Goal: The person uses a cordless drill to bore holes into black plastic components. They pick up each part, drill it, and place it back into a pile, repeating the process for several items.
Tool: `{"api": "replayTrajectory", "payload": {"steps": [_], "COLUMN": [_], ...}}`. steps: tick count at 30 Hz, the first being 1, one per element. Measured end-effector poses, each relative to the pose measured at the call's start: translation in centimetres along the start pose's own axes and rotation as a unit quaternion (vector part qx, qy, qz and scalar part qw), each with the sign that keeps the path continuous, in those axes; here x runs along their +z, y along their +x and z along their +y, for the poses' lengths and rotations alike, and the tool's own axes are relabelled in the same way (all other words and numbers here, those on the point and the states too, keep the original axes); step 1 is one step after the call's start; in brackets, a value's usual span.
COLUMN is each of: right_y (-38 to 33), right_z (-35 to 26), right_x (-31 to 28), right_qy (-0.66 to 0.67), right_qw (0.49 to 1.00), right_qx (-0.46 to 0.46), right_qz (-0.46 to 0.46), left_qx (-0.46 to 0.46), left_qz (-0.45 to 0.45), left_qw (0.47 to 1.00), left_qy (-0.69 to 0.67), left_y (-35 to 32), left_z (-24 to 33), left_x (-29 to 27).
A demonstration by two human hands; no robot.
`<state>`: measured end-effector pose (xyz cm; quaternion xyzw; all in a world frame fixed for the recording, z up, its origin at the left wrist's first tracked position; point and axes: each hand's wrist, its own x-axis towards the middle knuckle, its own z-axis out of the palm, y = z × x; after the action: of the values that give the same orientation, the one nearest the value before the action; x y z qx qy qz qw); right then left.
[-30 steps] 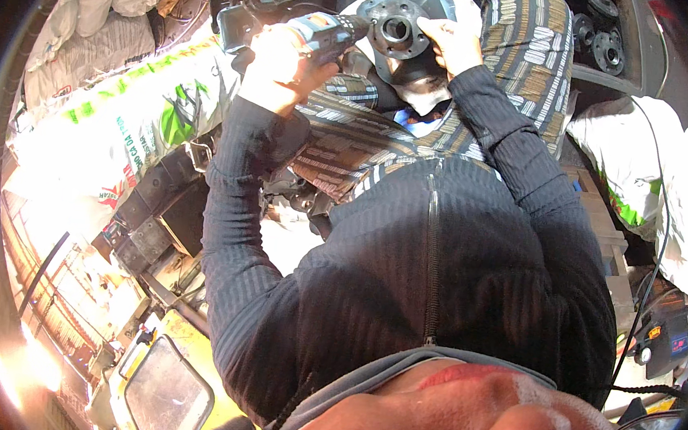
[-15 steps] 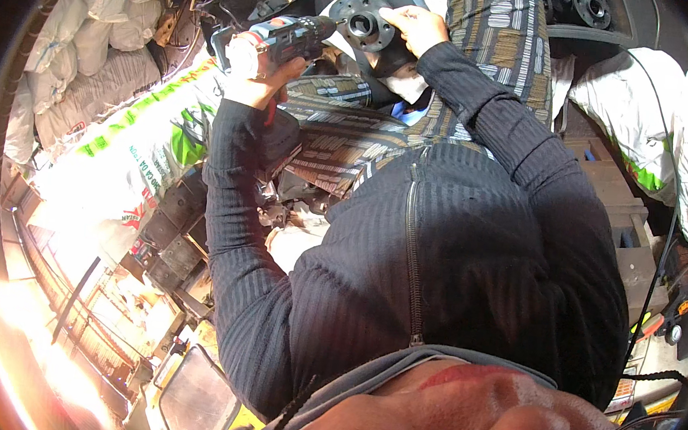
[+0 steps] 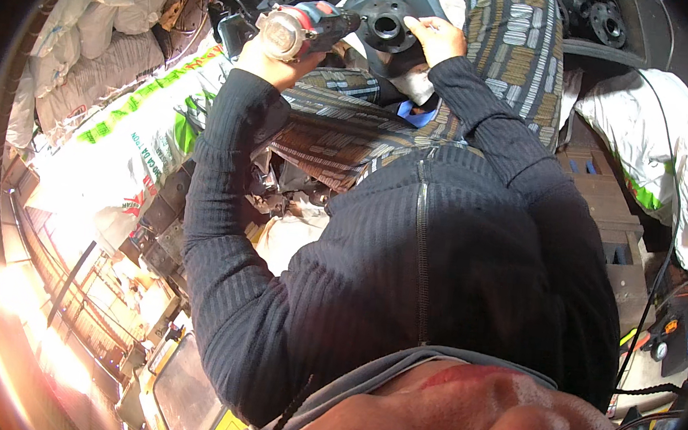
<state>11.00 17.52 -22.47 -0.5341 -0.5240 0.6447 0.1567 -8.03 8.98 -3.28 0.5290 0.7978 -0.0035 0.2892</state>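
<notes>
My left hand grips the power tool, nose at three o'clock toward the grey flanged hub; right hand clasps its rim. Next, I reckon: steady alignment.

Stacked sacks crowd the left; patterned cloth seemingly blocks passage beneath the hands.

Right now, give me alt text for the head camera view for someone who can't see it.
Seen from above, a person's left hand holds a power tool against a grey metal flange part steadied by the right hand. Striped fabric lies beneath, white sacks at left.
</notes>
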Motion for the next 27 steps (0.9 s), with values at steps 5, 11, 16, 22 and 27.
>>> {"api": "replayTrajectory", "payload": {"steps": [5,11,16,22,27], "right_y": [-0.1,0.4,0.4,0.9,1.9], "right_z": [-0.8,-0.5,-0.2,0.1,0.7], "right_x": [-0.2,0.0,0.2,0.3,0.4], "right_qy": [0.015,0.027,0.061,0.059,0.03], "right_qw": [1.0,0.999,0.997,0.998,0.999], "right_qx": [0.023,0.039,0.043,0.031,-0.036], "right_qz": [0.001,0.003,0.001,-0.01,-0.013], "left_qx": [0.03,0.051,-0.001,-0.013,0.056], "left_qz": [0.027,-0.046,-0.07,-0.079,0.114], "left_qw": [0.995,0.995,0.996,0.995,0.987], "left_qy": [0.087,0.077,0.047,0.063,-0.099], "left_y": [0.4,1.8,2.3,1.8,-0.7], "left_z": [-0.7,-2.6,-3.6,-2.0,0.9], "left_x": [0.4,1.7,2.9,2.5,2.2]}}
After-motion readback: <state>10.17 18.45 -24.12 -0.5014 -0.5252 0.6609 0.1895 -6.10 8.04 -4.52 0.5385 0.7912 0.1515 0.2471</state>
